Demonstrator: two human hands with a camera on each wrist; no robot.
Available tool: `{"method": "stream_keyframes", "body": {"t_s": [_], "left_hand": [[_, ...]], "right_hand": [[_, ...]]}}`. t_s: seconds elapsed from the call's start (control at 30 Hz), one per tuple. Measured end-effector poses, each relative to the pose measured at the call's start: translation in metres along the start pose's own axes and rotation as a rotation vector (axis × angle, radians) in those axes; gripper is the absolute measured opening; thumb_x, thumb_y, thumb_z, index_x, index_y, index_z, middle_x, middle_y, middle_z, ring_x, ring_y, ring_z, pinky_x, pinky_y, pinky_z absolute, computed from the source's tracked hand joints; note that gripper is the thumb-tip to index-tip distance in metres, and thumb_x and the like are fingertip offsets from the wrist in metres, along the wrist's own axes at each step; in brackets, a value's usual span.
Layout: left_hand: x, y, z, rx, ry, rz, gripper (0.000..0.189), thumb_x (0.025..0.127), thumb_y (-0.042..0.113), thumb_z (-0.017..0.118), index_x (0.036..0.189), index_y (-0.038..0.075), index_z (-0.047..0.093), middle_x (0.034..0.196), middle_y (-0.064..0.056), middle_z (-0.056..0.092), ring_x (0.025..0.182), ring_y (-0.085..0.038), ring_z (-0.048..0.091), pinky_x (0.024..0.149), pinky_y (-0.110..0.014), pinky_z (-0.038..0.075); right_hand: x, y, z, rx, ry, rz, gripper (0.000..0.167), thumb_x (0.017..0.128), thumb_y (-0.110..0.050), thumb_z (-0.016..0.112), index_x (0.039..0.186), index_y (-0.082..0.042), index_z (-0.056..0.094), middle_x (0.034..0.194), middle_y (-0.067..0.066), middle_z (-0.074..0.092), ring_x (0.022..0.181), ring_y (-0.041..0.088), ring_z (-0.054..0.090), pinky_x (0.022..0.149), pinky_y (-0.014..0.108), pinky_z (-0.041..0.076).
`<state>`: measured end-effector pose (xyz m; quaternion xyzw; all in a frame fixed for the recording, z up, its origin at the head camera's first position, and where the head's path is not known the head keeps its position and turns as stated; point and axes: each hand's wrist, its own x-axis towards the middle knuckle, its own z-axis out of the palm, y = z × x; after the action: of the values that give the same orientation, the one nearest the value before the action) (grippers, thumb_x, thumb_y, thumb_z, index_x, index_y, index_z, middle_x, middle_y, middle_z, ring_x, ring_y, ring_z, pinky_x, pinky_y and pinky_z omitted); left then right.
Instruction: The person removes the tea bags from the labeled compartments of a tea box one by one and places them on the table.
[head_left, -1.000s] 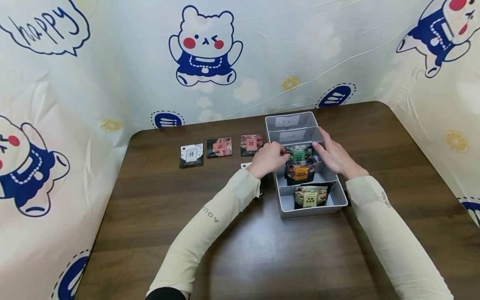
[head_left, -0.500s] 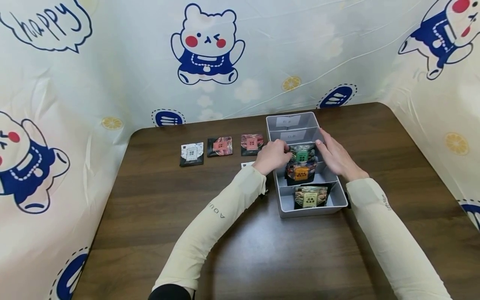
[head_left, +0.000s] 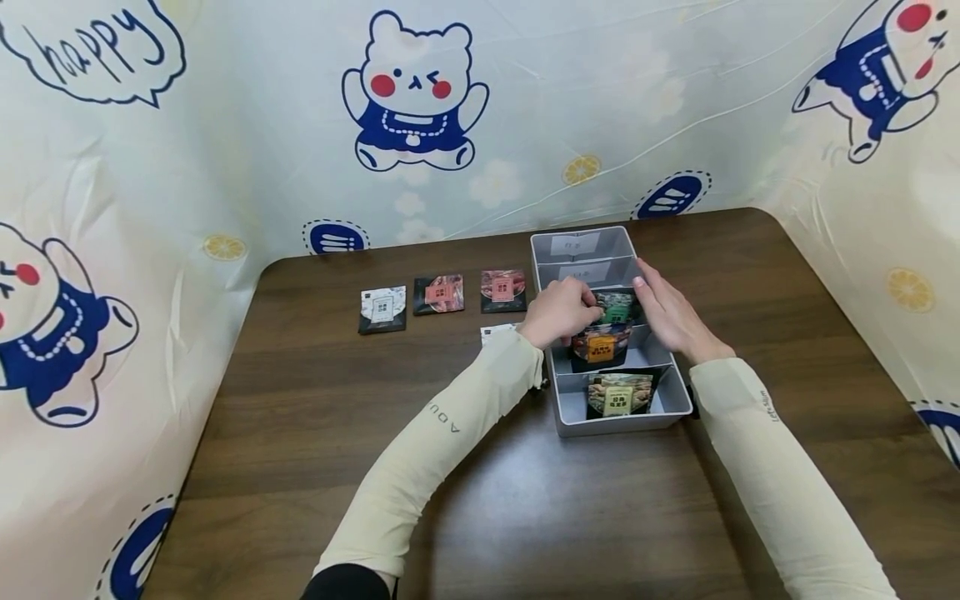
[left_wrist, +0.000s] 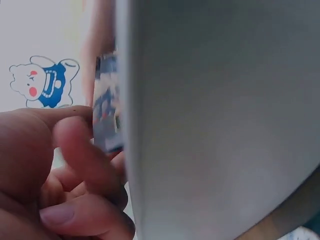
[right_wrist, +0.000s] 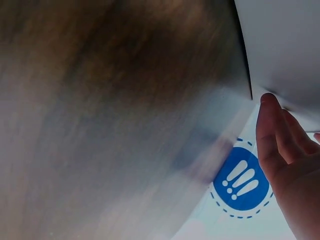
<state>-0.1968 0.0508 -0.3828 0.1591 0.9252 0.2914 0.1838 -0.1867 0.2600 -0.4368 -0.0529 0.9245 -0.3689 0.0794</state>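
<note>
A grey divided box (head_left: pixel 626 427) stands on the brown table. At its middle compartment, my left hand (head_left: pixel 561 312) pinches the left edge of a dark sachet with a green label (head_left: pixel 619 309). In the left wrist view a sachet (left_wrist: pixel 107 105) shows between my fingers and the box wall. My right hand (head_left: pixel 673 315) grips the box's right side, thumb at the rim; straight fingers (right_wrist: pixel 270 132) touch the outer wall. An orange-labelled sachet (head_left: pixel 600 348) stands just in front of the green one. A yellow-labelled sachet (head_left: pixel 619 398) leans in the front compartment.
Left of the box lie a white-and-black sachet (head_left: pixel 382 310) and two sachets with red labels, a middle one (head_left: pixel 438 294) and a right one (head_left: pixel 502 291). A further white-topped sachet (head_left: pixel 495 332) is mostly behind my left forearm. Printed curtain (head_left: pixel 495 100) borders the table.
My left hand has moved a little to the right over the box, and the green-labelled sachet has shifted right with it. My right hand has stayed at the box's side.
</note>
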Motion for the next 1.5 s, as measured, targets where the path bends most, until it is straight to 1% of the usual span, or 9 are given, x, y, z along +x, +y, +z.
{"method": "stream_keyframes", "body": {"t_s": [0.13,0.33,0.5,0.63,0.77,0.93,1.1,1.3,1.5], "left_hand": [[0.003,0.002,0.005,0.024,0.025,0.004,0.014,0.093,0.029,0.063,0.090,0.017,0.070,0.077,0.003,0.068,0.051,-0.011,0.062,0.047,-0.026,0.048],[0.005,-0.003,0.005,0.050,0.126,0.031,0.013,0.093,0.027,0.063,0.087,0.020,0.072,0.085,0.006,0.069,0.068,-0.009,0.060,0.056,-0.026,0.046],[0.002,-0.009,-0.002,-0.018,0.173,0.090,0.014,0.094,0.023,0.060,0.091,0.017,0.073,0.084,0.003,0.069,0.061,-0.011,0.059,0.051,-0.024,0.043],[0.000,-0.019,-0.009,-0.070,0.235,0.126,0.015,0.094,0.022,0.059,0.094,0.016,0.073,0.086,0.003,0.070,0.064,-0.010,0.060,0.058,-0.024,0.045],[-0.003,-0.029,-0.019,-0.129,0.303,0.128,0.015,0.094,0.024,0.059,0.097,0.016,0.071,0.091,0.002,0.071,0.072,-0.009,0.061,0.068,-0.025,0.049],[-0.013,-0.042,-0.040,-0.246,0.382,0.107,0.017,0.093,0.024,0.060,0.100,0.013,0.070,0.090,0.000,0.072,0.075,-0.012,0.063,0.072,-0.027,0.049],[-0.030,-0.066,-0.062,-0.354,0.449,0.047,0.016,0.091,0.024,0.062,0.098,0.012,0.070,0.087,-0.002,0.071,0.073,-0.017,0.065,0.067,-0.026,0.048],[-0.058,-0.108,-0.080,-0.336,0.494,-0.056,0.021,0.093,0.026,0.059,0.099,0.009,0.071,0.087,-0.005,0.066,0.074,-0.017,0.056,0.068,-0.028,0.043],[-0.082,-0.150,-0.088,-0.341,0.452,-0.147,0.024,0.095,0.025,0.058,0.102,0.005,0.070,0.086,-0.006,0.063,0.074,-0.016,0.053,0.065,-0.027,0.043]], "right_hand": [[0.000,0.000,0.001,0.007,-0.005,0.003,0.068,0.100,-0.058,0.011,0.157,-0.021,0.002,0.163,0.012,0.005,0.148,0.042,0.010,0.115,0.062,0.010],[0.001,0.002,0.002,0.002,-0.001,0.004,0.069,0.100,-0.059,0.010,0.157,-0.021,0.001,0.163,0.013,0.004,0.148,0.041,0.009,0.115,0.062,0.009],[0.002,0.002,0.000,-0.002,0.010,-0.020,0.070,0.100,-0.057,0.010,0.157,-0.017,0.003,0.163,0.014,0.005,0.148,0.041,0.009,0.116,0.060,0.009],[0.003,0.002,0.000,0.004,0.008,-0.031,0.070,0.100,-0.057,0.008,0.157,-0.016,0.003,0.163,0.013,0.005,0.149,0.039,0.008,0.117,0.059,0.008],[0.003,0.000,0.000,-0.003,0.003,-0.029,0.069,0.100,-0.057,0.009,0.157,-0.018,0.002,0.163,0.012,0.004,0.149,0.039,0.008,0.117,0.059,0.008],[0.002,-0.001,0.001,-0.028,-0.003,-0.009,0.069,0.101,-0.056,0.017,0.157,-0.020,-0.001,0.163,0.013,0.005,0.148,0.042,0.011,0.116,0.060,0.010],[0.001,-0.001,0.002,-0.055,-0.001,-0.014,0.069,0.102,-0.050,0.026,0.156,-0.018,-0.002,0.163,0.016,0.006,0.146,0.044,0.015,0.115,0.061,0.014],[0.001,0.001,0.001,-0.053,0.007,-0.045,0.068,0.103,-0.044,0.030,0.156,-0.015,0.000,0.161,0.020,0.011,0.143,0.047,0.019,0.113,0.061,0.017],[0.002,0.000,0.003,-0.038,0.010,-0.045,0.068,0.103,-0.044,0.031,0.156,-0.016,0.000,0.161,0.019,0.011,0.143,0.047,0.019,0.113,0.061,0.017]]}}
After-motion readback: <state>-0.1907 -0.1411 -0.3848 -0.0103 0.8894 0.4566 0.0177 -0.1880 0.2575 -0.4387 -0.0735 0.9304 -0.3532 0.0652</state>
